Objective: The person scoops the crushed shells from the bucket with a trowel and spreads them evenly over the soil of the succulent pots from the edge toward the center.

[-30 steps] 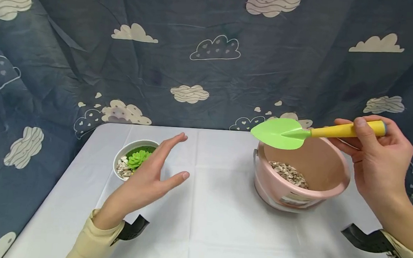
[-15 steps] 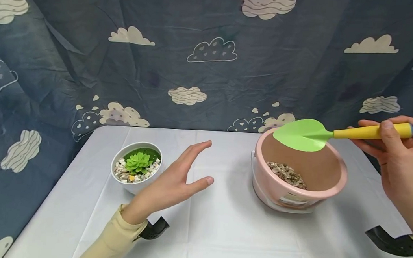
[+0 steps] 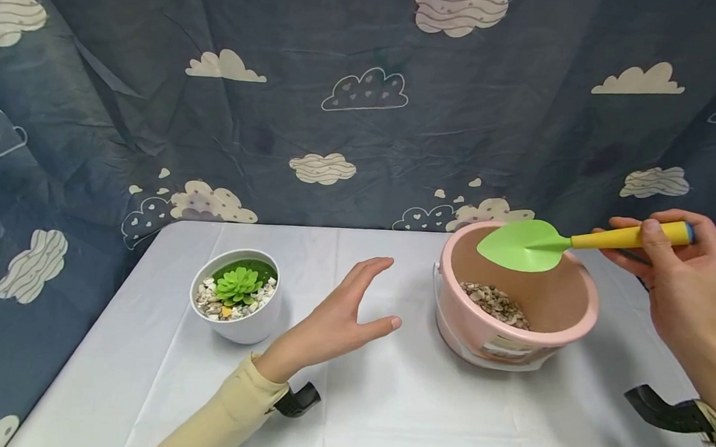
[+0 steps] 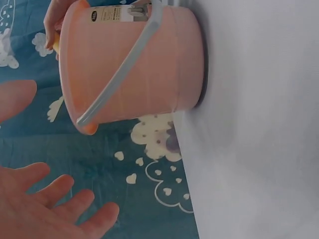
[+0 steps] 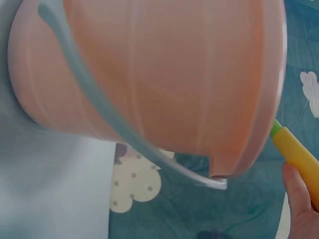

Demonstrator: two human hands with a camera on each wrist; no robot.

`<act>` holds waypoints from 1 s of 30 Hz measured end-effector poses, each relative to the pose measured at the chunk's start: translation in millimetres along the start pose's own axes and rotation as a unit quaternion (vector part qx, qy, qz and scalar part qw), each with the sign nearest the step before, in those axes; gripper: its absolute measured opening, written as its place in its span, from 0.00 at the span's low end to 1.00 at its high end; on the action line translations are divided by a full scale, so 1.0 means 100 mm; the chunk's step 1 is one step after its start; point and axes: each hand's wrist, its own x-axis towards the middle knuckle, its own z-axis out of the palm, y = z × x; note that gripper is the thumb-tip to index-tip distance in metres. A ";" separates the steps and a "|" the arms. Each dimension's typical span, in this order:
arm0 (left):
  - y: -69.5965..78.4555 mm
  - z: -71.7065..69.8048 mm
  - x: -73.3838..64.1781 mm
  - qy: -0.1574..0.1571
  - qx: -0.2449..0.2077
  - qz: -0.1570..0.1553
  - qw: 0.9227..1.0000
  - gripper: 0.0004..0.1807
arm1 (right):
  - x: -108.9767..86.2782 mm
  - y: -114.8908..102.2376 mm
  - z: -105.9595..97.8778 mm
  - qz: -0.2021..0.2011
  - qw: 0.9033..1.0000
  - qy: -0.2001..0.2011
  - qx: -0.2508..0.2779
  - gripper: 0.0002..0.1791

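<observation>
My right hand grips the yellow handle of a small garden trowel, whose green blade is over the pink bucket. Small pebbles lie at the bottom of that bucket. Between the bucket and a white pot my left hand hovers above the table with fingers spread, touching nothing. The pot holds a green succulent ringed by pale stones. From the left wrist view, the bucket's side and grey handle show; in the right wrist view the trowel's blade is mostly hidden behind the bucket.
A white cloth covers the table. Behind it hangs a dark blue curtain with cloud prints. Black wrist mounts sit on both cuffs.
My left hand has moved right, away from the pot, which now shows fully. The trowel in my right hand has shifted right and slightly down, over the bucket.
</observation>
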 end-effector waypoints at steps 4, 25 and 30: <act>0.00 0.07 0.10 -0.004 0.002 -0.002 1.000 0.42 | -0.02 0.06 -0.03 0.007 1.000 -0.006 0.005 0.17; 0.03 0.31 0.68 -0.025 -0.051 0.006 0.998 0.43 | -0.17 0.21 -0.01 0.018 0.999 -0.028 0.036 0.16; 0.04 0.35 0.78 -0.008 -0.032 0.012 0.999 0.45 | -0.17 0.21 0.04 0.017 0.999 -0.026 0.015 0.16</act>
